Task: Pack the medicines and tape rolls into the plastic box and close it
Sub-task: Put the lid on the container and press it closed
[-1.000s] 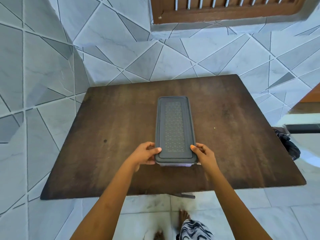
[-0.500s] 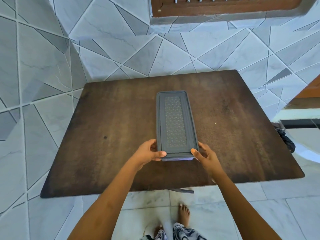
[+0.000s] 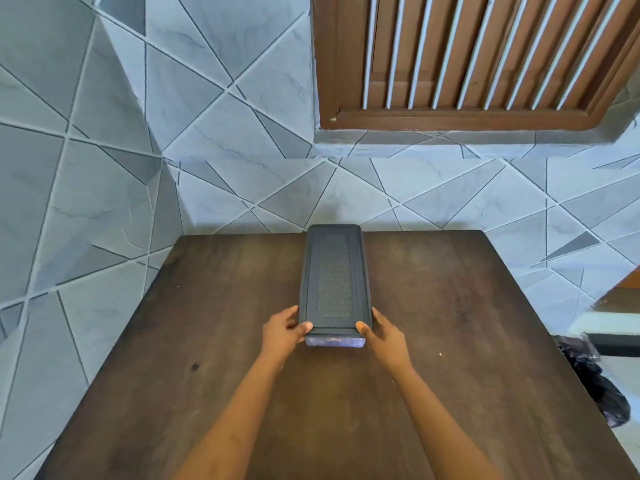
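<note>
A long plastic box (image 3: 334,342) with a dark grey patterned lid (image 3: 334,277) lies lengthwise on the dark wooden table (image 3: 450,341), lid on, its far end at the table's back edge. My left hand (image 3: 284,330) grips its near left corner, thumb on the lid. My right hand (image 3: 382,334) grips the near right corner, thumb on the lid too. Through the clear near wall the contents show only as a blur. No loose medicines or tape rolls are visible.
Grey tiled walls rise right behind and to the left of the table. A brown louvred window (image 3: 485,57) sits above. A black plastic bag (image 3: 595,379) lies on the floor off the table's right edge.
The box has slid away from me toward the table's back edge, both hands still on its near corners. The camera has tilted up, showing more wall and window.
</note>
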A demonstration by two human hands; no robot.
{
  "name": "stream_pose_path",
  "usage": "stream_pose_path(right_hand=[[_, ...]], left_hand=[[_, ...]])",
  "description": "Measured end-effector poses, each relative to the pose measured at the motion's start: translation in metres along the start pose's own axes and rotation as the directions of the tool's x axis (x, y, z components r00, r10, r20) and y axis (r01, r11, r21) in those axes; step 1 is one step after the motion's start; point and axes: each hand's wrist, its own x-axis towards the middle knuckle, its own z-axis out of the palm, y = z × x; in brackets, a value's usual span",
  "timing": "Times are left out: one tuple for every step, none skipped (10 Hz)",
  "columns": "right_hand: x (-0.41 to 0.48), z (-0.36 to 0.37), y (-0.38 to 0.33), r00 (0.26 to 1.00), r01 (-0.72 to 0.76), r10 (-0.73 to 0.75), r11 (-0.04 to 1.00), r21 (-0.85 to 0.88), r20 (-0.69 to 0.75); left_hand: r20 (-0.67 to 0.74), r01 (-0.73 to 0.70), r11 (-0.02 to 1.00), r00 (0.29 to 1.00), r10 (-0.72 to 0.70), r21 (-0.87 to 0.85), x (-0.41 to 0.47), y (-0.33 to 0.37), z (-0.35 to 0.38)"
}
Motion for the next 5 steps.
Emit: stream_pose_path(right_hand=[[0.020, 0.001, -0.002, 1.000, -0.014, 0.015, 1.000, -0.018, 0.011], [0.035, 0.003, -0.001, 1.000, -0.006, 0.007, 0.998, -0.064, 0.027], [0.040, 0.002, -0.003, 0.999, -0.013, 0.018, 0.995, -0.101, 0.046], [0.042, 0.003, 0.000, 0.998, -0.030, 0.037, 0.992, -0.125, 0.054], [0.042, 0.002, -0.011, 0.998, -0.031, 0.039, 0.983, -0.180, 0.040]], left_hand=[[-0.011, 0.002, 1.000, 1.000, -0.002, 0.009, 0.016, 0.007, 0.001], [-0.032, 0.008, 1.000, 0.999, -0.007, 0.015, 0.026, 0.008, 0.003], [-0.044, 0.017, 0.999, 0.999, -0.015, 0.049, 0.031, 0.011, 0.003], [-0.036, 0.043, 0.993, 0.999, -0.040, 0.105, 0.030, 0.011, 0.001], [-0.072, 0.018, 0.973, 0.997, -0.001, 0.230, 0.028, 0.020, 0.000]])
